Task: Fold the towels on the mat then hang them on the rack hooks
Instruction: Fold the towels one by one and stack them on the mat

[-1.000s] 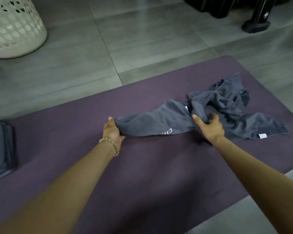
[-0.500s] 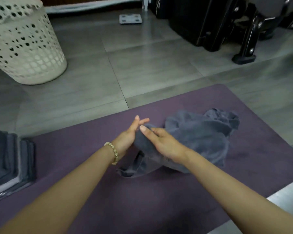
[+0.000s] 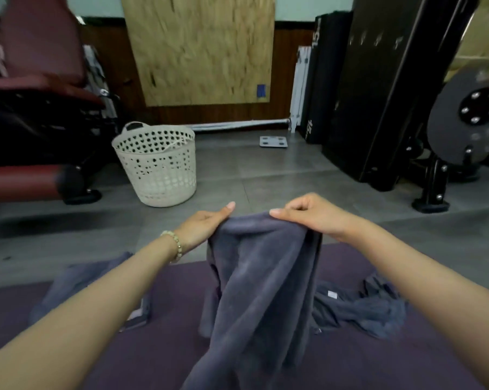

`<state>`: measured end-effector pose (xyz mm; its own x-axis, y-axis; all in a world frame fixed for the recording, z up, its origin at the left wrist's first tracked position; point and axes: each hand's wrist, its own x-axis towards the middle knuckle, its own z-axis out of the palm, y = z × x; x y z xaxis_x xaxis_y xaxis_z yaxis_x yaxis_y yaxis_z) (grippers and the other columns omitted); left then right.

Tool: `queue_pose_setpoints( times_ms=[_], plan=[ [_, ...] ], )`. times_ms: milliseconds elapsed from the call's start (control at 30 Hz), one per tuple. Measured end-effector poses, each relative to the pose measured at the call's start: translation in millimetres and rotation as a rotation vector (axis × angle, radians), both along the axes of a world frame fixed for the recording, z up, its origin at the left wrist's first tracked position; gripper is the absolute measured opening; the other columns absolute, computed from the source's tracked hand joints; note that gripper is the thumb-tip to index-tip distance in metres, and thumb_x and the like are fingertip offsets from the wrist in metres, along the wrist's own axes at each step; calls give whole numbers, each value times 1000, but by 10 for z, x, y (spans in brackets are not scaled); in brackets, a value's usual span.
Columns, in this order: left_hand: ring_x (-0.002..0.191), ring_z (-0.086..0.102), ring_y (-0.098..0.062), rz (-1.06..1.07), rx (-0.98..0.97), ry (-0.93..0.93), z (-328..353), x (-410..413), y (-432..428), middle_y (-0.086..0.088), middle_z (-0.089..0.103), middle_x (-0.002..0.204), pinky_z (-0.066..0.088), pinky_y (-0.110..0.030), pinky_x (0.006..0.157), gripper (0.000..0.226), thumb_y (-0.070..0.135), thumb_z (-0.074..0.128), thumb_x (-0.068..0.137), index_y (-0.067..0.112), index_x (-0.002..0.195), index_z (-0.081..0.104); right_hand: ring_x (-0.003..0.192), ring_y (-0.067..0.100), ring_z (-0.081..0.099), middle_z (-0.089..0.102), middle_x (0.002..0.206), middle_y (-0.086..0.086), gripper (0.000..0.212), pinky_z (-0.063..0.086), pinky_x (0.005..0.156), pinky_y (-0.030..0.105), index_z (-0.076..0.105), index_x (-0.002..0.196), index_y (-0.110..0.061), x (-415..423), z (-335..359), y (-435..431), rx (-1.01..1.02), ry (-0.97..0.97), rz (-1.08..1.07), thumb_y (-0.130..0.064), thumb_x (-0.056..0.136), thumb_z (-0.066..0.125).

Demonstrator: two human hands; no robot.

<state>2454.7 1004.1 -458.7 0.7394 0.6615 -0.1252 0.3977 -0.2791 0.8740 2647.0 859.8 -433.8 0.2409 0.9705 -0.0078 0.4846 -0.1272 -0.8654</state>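
A grey towel (image 3: 260, 280) hangs in the air in front of me, held up by its top edge over the purple mat (image 3: 167, 347). My left hand (image 3: 202, 225) pinches the top edge at its left end, thumb on top. My right hand (image 3: 308, 213) grips the same edge at its right end with curled fingers. The towel's lower part drapes down toward me. A second crumpled grey towel (image 3: 361, 308) lies on the mat to the right. Folded grey towels (image 3: 69, 285) lie at the mat's left edge, partly hidden by my left arm.
A white perforated laundry basket (image 3: 156, 164) stands on the grey tiled floor beyond the mat. Black gym equipment (image 3: 392, 94) fills the right side, a dark red bench (image 3: 32, 108) the left. A plywood board (image 3: 201, 49) leans on the far wall.
Both hands have lifted the towel off the mat and moved apart along its top edge. The view has tilted up from the mat to the room.
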Motion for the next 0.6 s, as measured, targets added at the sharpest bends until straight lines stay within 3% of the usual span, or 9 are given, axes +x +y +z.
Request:
queue_pose_setpoints(
  times_ms=[67, 167, 233, 300, 367, 433, 600],
  plan=[
    [80, 61, -2, 31, 53, 6, 197, -366, 37, 12, 69, 80, 46, -18, 78, 50, 60, 47, 88, 20, 69, 71, 57, 6, 39, 42, 55, -2, 51, 31, 60, 26, 51, 51, -9, -42, 216, -67, 46, -104, -45, -51, 73, 71],
    [82, 61, -11, 153, 96, -72, 378, -924, 130, 1, 70, 84, 49, -29, 85, 49, 53, 53, 88, 10, 77, 72, 51, 7, 34, 35, 52, -3, 56, 26, 55, 25, 42, 48, -18, -130, 492, -202, -27, -130, -23, -63, 62, 73],
    [77, 62, -11, 217, 70, -200, 462, -1238, 123, 1, 71, 79, 51, -26, 76, 41, 47, 59, 88, 14, 68, 72, 53, 8, 46, 50, 54, -1, 60, 34, 56, 23, 52, 50, -14, -244, 597, -259, -142, -144, 61, -71, 53, 73],
    [64, 55, -2, 263, 99, -283, 540, -1463, 89, 10, 62, 62, 42, -20, 65, 43, 43, 62, 88, 18, 53, 62, 65, 14, 64, 71, 70, 4, 66, 46, 65, 24, 71, 64, -10, -365, 646, -252, -256, -195, 102, -74, 48, 75],
    [49, 47, 7, 322, 172, -306, 619, -1658, 73, 19, 52, 46, 36, -9, 55, 47, 33, 58, 93, 13, 51, 59, 80, 21, 70, 75, 85, 9, 79, 49, 76, 29, 74, 79, -6, -489, 656, -223, -321, -276, 117, -78, 46, 74],
    [43, 44, 7, 374, 247, -291, 697, -1870, 81, 20, 45, 40, 32, -6, 47, 49, 30, 55, 94, 5, 54, 46, 88, 25, 70, 75, 88, 10, 85, 51, 80, 33, 75, 83, -5, -602, 618, -208, -346, -317, 125, -80, 43, 73],
    [51, 31, -4, 472, 283, -220, 669, -2488, 194, 10, 32, 54, 25, -24, 54, 48, 45, 58, 89, 19, 59, 32, 89, 25, 71, 75, 88, 12, 86, 50, 86, 34, 76, 84, -5, -729, 452, -231, -306, -202, 126, -79, 41, 75]
  ],
)
